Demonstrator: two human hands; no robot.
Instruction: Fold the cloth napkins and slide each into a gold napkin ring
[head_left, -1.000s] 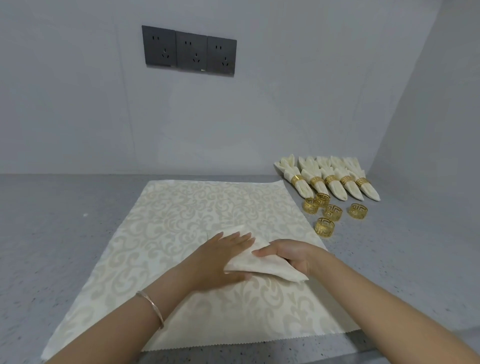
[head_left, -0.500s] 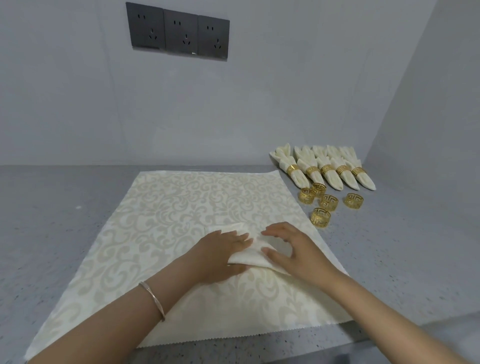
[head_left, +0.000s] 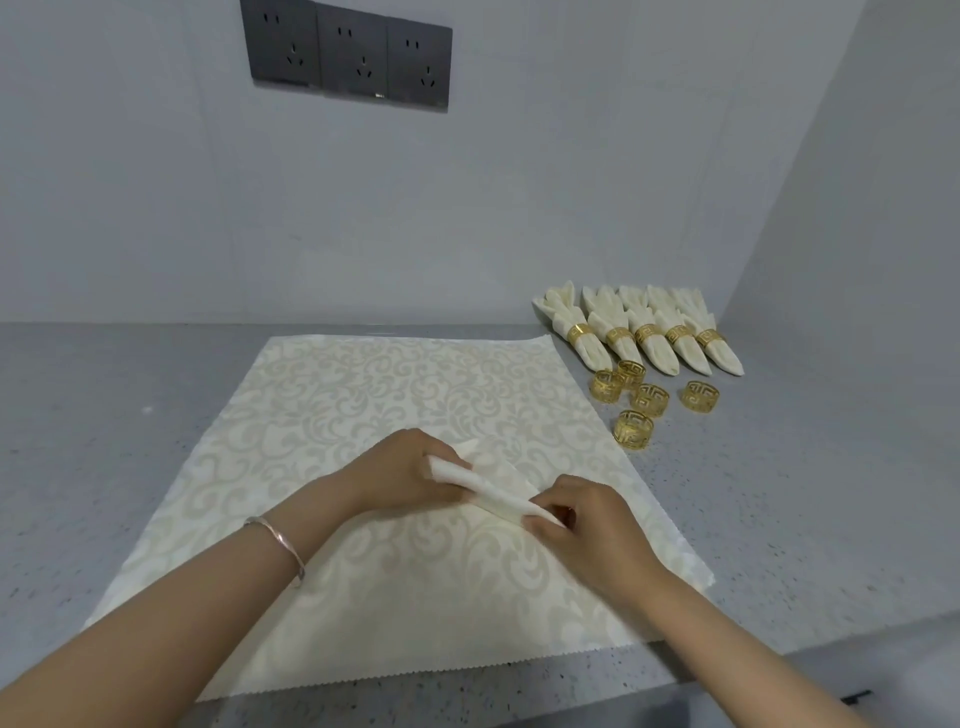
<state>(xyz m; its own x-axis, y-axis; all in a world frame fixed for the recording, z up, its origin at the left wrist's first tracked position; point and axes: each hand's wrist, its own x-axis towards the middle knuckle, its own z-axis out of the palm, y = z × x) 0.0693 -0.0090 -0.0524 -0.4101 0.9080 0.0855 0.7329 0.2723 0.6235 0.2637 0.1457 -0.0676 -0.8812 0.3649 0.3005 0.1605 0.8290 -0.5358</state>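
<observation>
Folding step in hand: the napkin (head_left: 493, 488), narrowed to a strip, lies near the middle of the patterned cloth (head_left: 415, 374). The left hand (head_left: 400, 473) curls its grip round one end and the right hand (head_left: 587, 519) pinches the other. The next move probably calls for freeing one hand to fetch the nearest gold ring (head_left: 632, 429), just off the cloth's right edge. Five ringed napkins (head_left: 644, 332) crowd the cloth's far right corner. Left of the cloth the bench (head_left: 104, 415) gives room.

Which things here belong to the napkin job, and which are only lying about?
Job: folded napkin in left hand and right hand; five loose rings; five ringed napkins.
Not job: wall sockets; bracelet; patterned cloth underneath.
</observation>
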